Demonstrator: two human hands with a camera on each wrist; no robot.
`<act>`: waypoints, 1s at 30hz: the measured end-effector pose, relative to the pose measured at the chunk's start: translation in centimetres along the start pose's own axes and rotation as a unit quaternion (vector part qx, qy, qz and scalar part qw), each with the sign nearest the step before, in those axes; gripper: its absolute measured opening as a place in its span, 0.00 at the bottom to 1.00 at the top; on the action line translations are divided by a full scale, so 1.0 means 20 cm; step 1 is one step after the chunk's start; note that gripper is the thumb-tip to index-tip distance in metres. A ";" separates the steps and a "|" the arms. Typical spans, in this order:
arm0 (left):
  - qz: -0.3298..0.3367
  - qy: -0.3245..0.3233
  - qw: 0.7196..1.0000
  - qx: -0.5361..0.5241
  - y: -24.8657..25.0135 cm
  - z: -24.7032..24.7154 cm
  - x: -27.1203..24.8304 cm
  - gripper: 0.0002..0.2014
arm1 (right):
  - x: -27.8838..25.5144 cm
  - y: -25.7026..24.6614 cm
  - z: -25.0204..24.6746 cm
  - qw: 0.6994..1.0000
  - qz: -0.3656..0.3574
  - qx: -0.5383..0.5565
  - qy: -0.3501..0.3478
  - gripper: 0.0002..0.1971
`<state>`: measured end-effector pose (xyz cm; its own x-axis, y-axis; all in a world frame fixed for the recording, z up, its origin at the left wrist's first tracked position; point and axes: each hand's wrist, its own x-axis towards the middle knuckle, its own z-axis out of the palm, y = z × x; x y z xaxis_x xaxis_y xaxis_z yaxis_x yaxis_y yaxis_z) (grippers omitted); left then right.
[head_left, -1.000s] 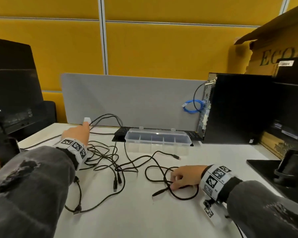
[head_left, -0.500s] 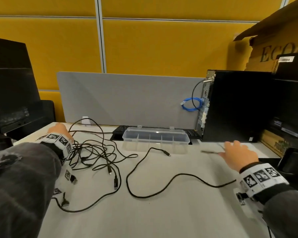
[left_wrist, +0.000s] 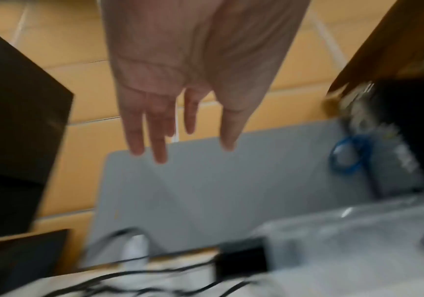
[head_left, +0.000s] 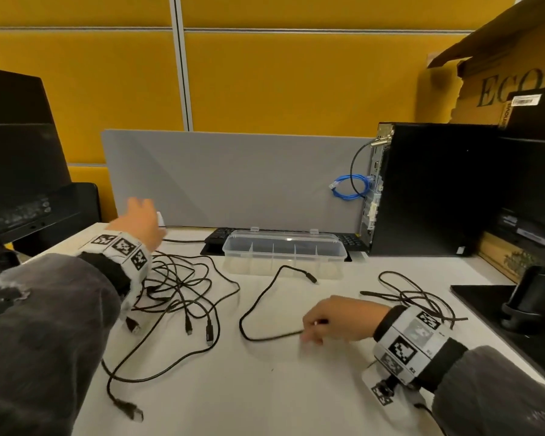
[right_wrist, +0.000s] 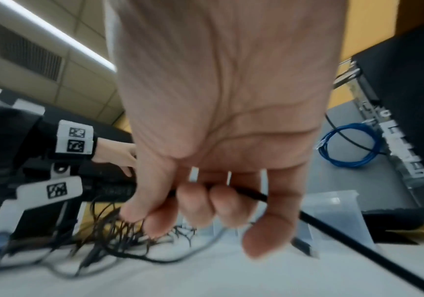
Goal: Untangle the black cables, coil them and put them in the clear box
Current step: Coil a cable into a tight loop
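A tangle of black cables [head_left: 177, 287] lies at the left of the white desk [head_left: 265, 388], below my left wrist. My left hand [head_left: 142, 221] hovers above it with fingers [left_wrist: 160, 140] straight and holds nothing. One freed black cable [head_left: 258, 306] curves across the desk's middle, its plug near the clear box [head_left: 283, 250]. My right hand [head_left: 324, 322] curls its fingers [right_wrist: 198, 207] round this cable's near end [right_wrist: 251, 195]. Another loose black cable [head_left: 412, 294] lies beyond my right wrist. The clear box stands lidded at the back, with dividers inside.
A black computer tower [head_left: 428, 190] with a blue cable coil [head_left: 350, 191] stands back right. A grey divider panel [head_left: 233, 180] runs behind the box, with a black keyboard [head_left: 217, 239] at its foot. Monitors [head_left: 19, 152] flank the desk; a monitor stand [head_left: 529, 297] sits right.
My right hand has come back from the right toward the desk's middle and grips the single cable's end. A cable bundle now lies at the right. My left hand has lifted off the tangle.
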<state>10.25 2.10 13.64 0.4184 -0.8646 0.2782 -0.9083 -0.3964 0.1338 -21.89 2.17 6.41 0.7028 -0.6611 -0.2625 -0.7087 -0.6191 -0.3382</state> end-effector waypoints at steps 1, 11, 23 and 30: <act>0.053 0.001 0.994 -0.094 0.07 -0.02 -0.04 0.26 | -0.01 0.00 -0.02 0.999 -0.024 0.010 0.045 0.15; 0.266 -0.132 0.750 -0.591 0.56 0.05 -0.43 0.19 | -0.35 0.05 -0.40 0.875 -0.052 0.183 0.445 0.10; 0.017 -0.015 0.495 -0.868 0.16 -0.02 -0.18 0.16 | -0.37 0.81 -0.23 0.931 0.321 0.059 0.162 0.19; -0.023 0.023 0.408 -0.912 0.10 0.02 -0.20 0.15 | -0.30 0.77 -0.36 0.882 0.337 -0.028 0.329 0.18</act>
<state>6.66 4.62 12.38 0.4720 -0.8460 0.2480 0.5994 0.5142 0.6135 -37.41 -6.39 9.30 -0.0537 -0.9780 0.2014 -0.9668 0.0004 -0.2557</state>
